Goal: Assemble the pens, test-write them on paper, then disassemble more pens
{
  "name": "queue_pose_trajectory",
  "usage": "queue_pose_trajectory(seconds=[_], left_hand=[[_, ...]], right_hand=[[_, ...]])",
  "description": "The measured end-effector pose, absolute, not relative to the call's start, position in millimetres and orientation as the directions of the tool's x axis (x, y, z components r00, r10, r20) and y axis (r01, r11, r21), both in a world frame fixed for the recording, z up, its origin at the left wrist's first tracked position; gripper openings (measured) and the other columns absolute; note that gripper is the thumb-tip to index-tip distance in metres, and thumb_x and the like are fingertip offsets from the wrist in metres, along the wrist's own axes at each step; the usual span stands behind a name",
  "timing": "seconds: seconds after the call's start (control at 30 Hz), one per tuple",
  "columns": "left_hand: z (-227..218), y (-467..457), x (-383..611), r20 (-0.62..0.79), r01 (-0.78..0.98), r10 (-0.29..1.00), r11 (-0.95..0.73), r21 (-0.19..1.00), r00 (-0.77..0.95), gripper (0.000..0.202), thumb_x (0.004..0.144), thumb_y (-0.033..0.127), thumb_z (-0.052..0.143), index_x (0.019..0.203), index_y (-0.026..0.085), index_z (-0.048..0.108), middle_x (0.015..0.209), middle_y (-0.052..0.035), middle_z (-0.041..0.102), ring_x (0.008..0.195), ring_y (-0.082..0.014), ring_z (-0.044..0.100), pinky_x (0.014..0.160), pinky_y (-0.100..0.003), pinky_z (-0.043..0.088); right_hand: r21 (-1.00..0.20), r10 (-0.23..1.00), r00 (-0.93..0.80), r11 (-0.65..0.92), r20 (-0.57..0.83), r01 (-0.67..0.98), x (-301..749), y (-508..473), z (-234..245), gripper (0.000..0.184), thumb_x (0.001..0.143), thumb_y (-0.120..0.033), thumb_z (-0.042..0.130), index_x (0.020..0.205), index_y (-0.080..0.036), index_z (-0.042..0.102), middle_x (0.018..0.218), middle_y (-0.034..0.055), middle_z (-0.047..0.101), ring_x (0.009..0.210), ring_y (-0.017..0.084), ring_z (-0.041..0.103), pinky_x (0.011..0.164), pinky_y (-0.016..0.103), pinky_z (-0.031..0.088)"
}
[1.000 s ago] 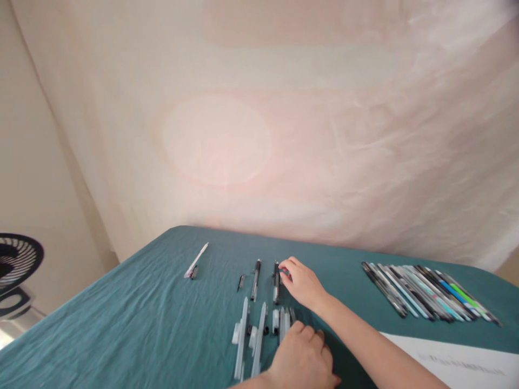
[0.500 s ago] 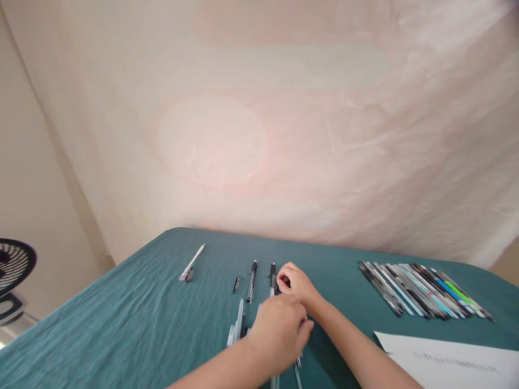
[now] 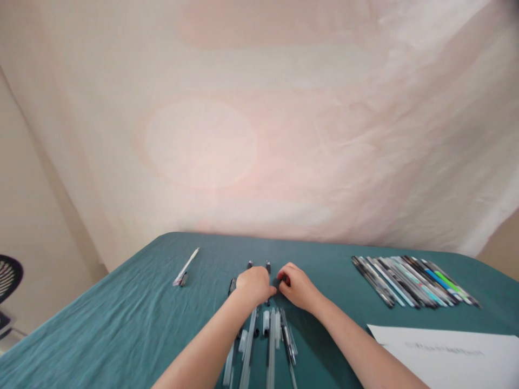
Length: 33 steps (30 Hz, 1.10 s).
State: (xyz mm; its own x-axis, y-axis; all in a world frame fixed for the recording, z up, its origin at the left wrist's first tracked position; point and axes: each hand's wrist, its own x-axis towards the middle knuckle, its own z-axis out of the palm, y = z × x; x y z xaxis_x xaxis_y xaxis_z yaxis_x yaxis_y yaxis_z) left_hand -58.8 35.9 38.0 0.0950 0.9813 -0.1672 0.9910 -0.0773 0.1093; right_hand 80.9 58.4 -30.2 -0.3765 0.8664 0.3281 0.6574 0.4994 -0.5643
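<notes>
Both my hands meet at the middle of a teal tablecloth (image 3: 121, 324). My left hand (image 3: 254, 284) lies curled over two black pens (image 3: 267, 266) whose tips stick out beyond it; whether it grips them is hidden. My right hand (image 3: 297, 286) is closed beside it, its fingertips pinched at a small dark and red piece I cannot make out. Several clear pen barrels and caps (image 3: 271, 337) lie in a row just behind the hands, between my forearms.
A white pen with a small cap (image 3: 185, 267) lies at the left. A row of several coloured pens (image 3: 413, 281) sits at the right. A white sheet of paper (image 3: 446, 356) lies at the lower right. A fan (image 3: 6, 275) stands beyond the table's left edge.
My left hand moved forward from the near pen parts up to the two black pens, next to my right hand. My right hand stayed in place. The view shifted slightly right.
</notes>
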Motion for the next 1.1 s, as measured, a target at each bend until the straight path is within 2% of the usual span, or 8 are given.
queue_pose_trajectory(seconds=[0.2,0.37,0.57,0.67,0.77,0.87,0.97,1.1], left_hand=[[29,37,-62,-0.184,0.989,0.978,-0.081,0.122,0.103,0.033,0.061,0.033,0.052,0.084,0.013,0.065,0.086,-0.0163,0.067,0.084,-0.0289,0.062,0.067,-0.035,0.049],[24,37,-58,-0.17,0.99,0.981,-0.072,0.123,0.092,0.034,0.058,0.033,0.053,0.081,0.012,0.065,0.083,-0.0174,0.067,0.081,-0.0303,0.063,0.065,-0.035,0.049],[19,35,-51,-0.136,0.988,0.986,-0.075,0.133,0.093,0.034,0.056,0.026,0.051,0.083,0.012,0.065,0.084,-0.0181,0.066,0.081,-0.0309,0.062,0.064,-0.036,0.048],[20,35,-52,-0.127,0.987,0.988,-0.074,0.143,0.093,0.032,0.056,0.027,0.051,0.079,0.012,0.066,0.081,-0.0181,0.067,0.077,-0.0301,0.063,0.062,-0.034,0.048],[23,36,-53,-0.105,0.979,0.987,-0.106,0.173,0.125,0.026,0.057,0.028,0.05,0.073,0.014,0.066,0.078,-0.0142,0.067,0.072,-0.0253,0.063,0.059,-0.029,0.046],[25,37,-53,-0.036,0.944,0.977,-0.191,0.27,0.208,0.021,0.061,0.029,0.049,0.068,0.017,0.065,0.071,-0.0081,0.067,0.068,-0.019,0.061,0.057,-0.024,0.042],[27,36,-50,0.05,0.913,0.971,-0.235,0.335,0.232,0.021,0.061,0.029,0.049,0.069,0.019,0.065,0.07,-0.0057,0.067,0.065,-0.0169,0.059,0.055,-0.022,0.04],[31,32,-47,0.103,0.883,0.954,-0.301,0.361,0.282,0.02,0.063,0.03,0.049,0.07,0.02,0.065,0.072,-0.005,0.067,0.066,-0.0171,0.059,0.055,-0.023,0.038]], right_hand=[[-0.531,0.9,-0.353,0.437,0.257,0.726,89,59,-25,0.016,0.064,-0.005,0.045,0.07,-0.017,0.055,0.074,0.0018,0.05,0.069,0.013,0.048,0.064,0.023,0.035],[-0.511,0.906,-0.394,0.414,0.153,0.754,104,60,-15,0.014,0.063,-0.008,0.049,0.066,-0.017,0.059,0.073,0.0024,0.054,0.068,0.013,0.05,0.062,0.022,0.035],[-0.537,0.909,-0.41,0.381,0.071,0.753,120,59,-6,0.015,0.061,-0.008,0.053,0.068,-0.016,0.062,0.074,0.003,0.059,0.068,0.013,0.052,0.062,0.021,0.036],[-0.584,0.924,-0.371,0.352,0.091,0.732,120,60,-4,0.013,0.064,-0.009,0.052,0.068,-0.016,0.062,0.075,0.0041,0.059,0.071,0.014,0.052,0.066,0.023,0.036],[-0.662,0.941,-0.316,0.315,0.124,0.68,119,61,-1,0.01,0.069,-0.015,0.051,0.072,-0.015,0.061,0.077,0.0055,0.06,0.073,0.015,0.051,0.068,0.025,0.036],[-0.77,0.943,-0.316,0.277,0.103,0.575,118,60,4,0.021,0.079,-0.029,0.045,0.079,-0.015,0.06,0.071,0.0039,0.059,0.063,0.013,0.051,0.058,0.023,0.037],[-0.866,0.928,-0.369,0.23,0.057,0.445,117,59,9,0.034,0.083,-0.042,0.036,0.085,-0.016,0.059,0.06,-0.0003,0.055,0.051,0.01,0.048,0.047,0.02,0.035],[-0.947,0.926,-0.374,0.162,0.049,0.277,118,57,13,0.034,0.078,-0.048,0.045,0.084,-0.016,0.056,0.056,-0.0034,0.052,0.048,0.008,0.046,0.046,0.019,0.035]])
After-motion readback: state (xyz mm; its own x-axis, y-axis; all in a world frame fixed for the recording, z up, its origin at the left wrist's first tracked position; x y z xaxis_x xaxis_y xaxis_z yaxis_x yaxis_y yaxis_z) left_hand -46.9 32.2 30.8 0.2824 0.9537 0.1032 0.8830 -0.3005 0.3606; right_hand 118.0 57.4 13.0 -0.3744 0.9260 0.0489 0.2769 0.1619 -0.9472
